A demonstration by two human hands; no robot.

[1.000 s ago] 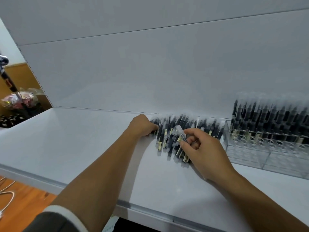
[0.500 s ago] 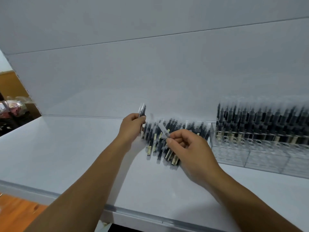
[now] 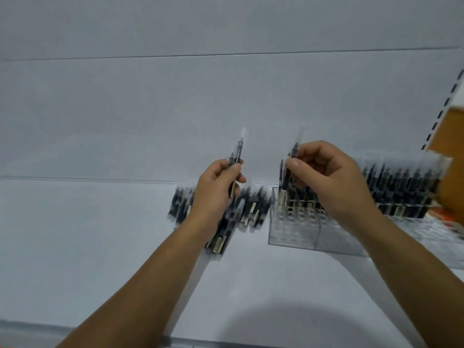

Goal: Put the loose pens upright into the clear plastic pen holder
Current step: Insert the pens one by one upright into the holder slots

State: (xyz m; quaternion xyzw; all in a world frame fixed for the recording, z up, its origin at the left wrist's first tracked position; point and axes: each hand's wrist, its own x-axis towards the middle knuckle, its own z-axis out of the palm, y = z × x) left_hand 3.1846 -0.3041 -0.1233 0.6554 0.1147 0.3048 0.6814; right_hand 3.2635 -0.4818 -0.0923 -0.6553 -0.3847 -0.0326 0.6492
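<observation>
1. Many loose pens (image 3: 182, 205) lay flat on the white shelf (image 3: 88, 234).
2. The left hand (image 3: 214, 194) pinched one pen (image 3: 238, 154), upright, above that pile.
3. The right hand (image 3: 329, 182) pinched a second pen (image 3: 294, 149) over the left end of the clear pen holder (image 3: 291, 237), which stood just beside the pile.

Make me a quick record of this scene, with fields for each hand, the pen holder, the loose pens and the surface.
left hand: grips first pen, near upright
right hand: pinches second pen above the holder's left end
pen holder: clear plastic, front-left holes look empty
standing pens: upright in holder, blurred
loose pens: lying flat, left of holder
surface: white
</observation>
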